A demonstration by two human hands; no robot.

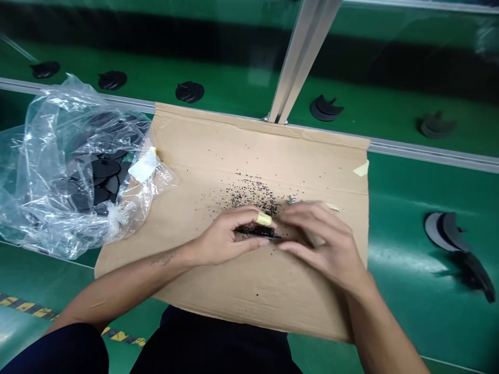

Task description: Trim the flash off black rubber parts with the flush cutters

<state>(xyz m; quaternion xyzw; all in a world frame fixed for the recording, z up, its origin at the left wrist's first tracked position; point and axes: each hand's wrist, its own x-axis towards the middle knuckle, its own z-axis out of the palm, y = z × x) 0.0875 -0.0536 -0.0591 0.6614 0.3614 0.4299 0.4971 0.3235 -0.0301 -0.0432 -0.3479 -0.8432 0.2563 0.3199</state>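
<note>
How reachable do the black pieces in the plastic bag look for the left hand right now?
Probably not directly: the left hand is pinching a dark part, and film of the plastic bag surrounds the black pieces. Can't tell where the bag opens.

There are two bare hands (222,239), one held black part (265,231), one cardboard sheet (230,293), one clear plastic bag (42,171), one yellow finger wrap (264,218), five far-side clusters of curved black pieces (189,92) — and black crumbs (252,195) past counting.
</note>
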